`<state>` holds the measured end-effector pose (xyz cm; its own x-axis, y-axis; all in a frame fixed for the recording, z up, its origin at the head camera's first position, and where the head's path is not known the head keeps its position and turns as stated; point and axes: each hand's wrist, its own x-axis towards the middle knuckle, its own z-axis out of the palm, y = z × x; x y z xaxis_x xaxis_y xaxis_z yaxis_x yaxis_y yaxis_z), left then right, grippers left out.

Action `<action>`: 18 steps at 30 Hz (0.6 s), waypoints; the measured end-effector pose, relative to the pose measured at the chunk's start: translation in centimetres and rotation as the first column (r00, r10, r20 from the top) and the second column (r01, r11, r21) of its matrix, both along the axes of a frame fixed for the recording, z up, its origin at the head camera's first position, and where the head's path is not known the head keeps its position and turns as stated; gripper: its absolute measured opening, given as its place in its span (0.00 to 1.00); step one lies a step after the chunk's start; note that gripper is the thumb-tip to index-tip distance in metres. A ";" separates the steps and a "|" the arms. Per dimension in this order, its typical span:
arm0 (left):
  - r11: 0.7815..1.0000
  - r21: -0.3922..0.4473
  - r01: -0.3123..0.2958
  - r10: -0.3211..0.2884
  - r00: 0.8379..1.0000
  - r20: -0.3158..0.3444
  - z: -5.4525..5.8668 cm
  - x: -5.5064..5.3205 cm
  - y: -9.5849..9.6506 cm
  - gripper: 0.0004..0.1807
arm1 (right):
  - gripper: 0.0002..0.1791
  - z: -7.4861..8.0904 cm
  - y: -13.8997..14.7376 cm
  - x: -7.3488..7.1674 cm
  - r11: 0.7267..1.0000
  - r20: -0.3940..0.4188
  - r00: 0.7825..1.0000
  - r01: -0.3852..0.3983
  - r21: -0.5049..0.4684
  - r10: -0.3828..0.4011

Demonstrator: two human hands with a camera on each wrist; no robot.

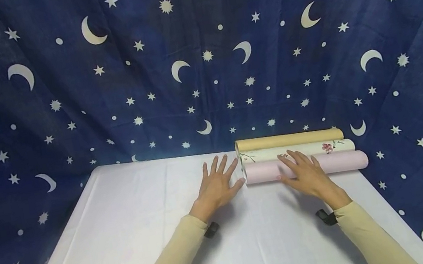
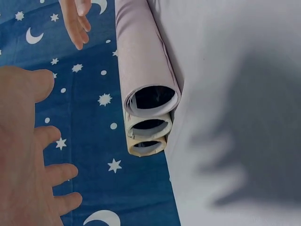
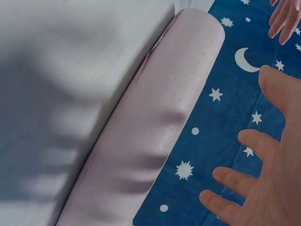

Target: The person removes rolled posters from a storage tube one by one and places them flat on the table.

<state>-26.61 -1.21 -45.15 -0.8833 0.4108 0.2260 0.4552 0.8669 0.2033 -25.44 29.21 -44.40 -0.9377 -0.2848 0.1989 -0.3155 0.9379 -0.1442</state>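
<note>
Three wallpaper rolls lie side by side at the back right of the white table: a yellow roll (image 1: 288,139) farthest back, a white roll with red blossoms (image 1: 339,145) in the middle, and a pink roll (image 1: 338,162) in front. My right hand (image 1: 309,176), fingers spread, hovers over the pink roll; its shadow falls on that roll (image 3: 155,113) in the right wrist view. Just left of the rolls' ends, my left hand (image 1: 216,189) is held above the table with fingers apart. The left wrist view shows the hollow ends of the pink roll (image 2: 146,61) and the two others. Neither hand holds anything.
A white cloth (image 1: 128,239) covers the table. Behind it and along its sides hangs a dark blue curtain (image 1: 162,37) with moons and stars. A black wrist strap piece (image 1: 212,230) shows under the left wrist, another (image 1: 326,217) by the right.
</note>
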 end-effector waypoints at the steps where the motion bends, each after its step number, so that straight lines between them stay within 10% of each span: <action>1: 1.000 0.002 0.003 -0.003 1.000 -0.001 0.0 -0.1 0.1 0.37 | 0.40 0.0 0.1 0.0 1.000 -0.001 1.000 0.001 0.003 -0.001; 18: 1.000 -0.006 0.017 -0.017 1.000 -0.022 -0.5 -0.6 3.9 0.36 | 0.39 -0.1 2.6 0.1 1.000 0.003 1.000 0.012 0.023 -0.013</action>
<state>-27.19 2.73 -45.69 -0.8709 0.4270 0.2432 0.4741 0.8603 0.1875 -25.39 31.84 -44.51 -0.9418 -0.2774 0.1898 -0.3033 0.9448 -0.1239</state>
